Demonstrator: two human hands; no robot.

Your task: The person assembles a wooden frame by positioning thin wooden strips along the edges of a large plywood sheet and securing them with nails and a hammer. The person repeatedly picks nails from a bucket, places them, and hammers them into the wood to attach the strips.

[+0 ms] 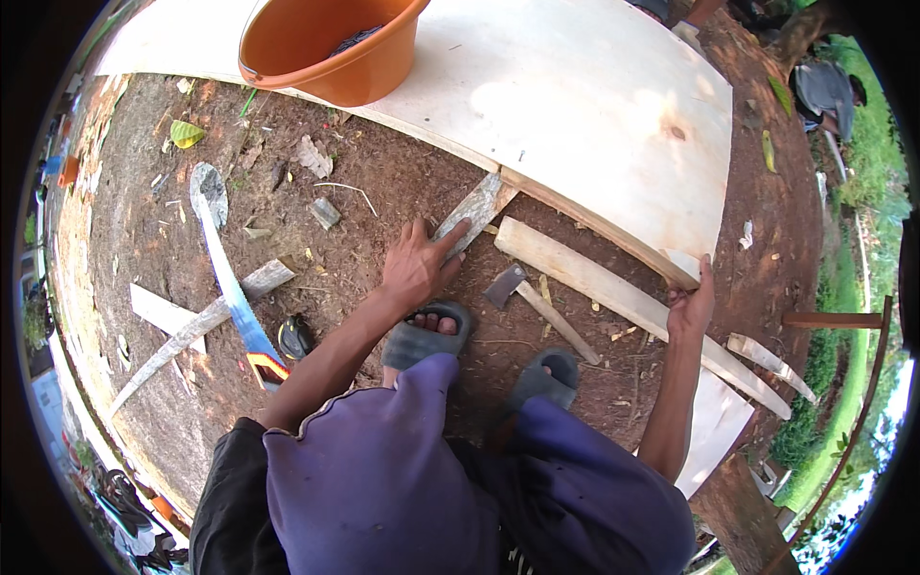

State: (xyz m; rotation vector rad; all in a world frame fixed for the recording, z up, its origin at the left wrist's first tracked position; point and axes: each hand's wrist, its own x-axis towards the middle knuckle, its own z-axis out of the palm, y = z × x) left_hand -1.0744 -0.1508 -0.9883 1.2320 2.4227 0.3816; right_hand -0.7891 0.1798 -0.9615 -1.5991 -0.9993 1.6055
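Observation:
A pale plywood sheet (575,86) lies in front of me. Along its near edge runs a narrow wooden strip (594,225); my right hand (692,299) is closed around the strip's right end. My left hand (419,261) grips the lower end of a short, weathered piece of wood (477,206), its index finger across the top. That piece's upper end meets the plywood edge close to the strip's left end. A small nail (522,155) stands in the sheet near there. Between my hands, a hatchet (505,286) with a wooden handle rests on the dirt.
An orange bucket (383,72) with grey metal bits stands on the plywood. A thick wooden batten (613,287) lies below the strip. At left, a handsaw (230,278) crosses a weathered slat (192,326), near a black tape measure (296,337). My sandalled feet (429,333) stand nearby.

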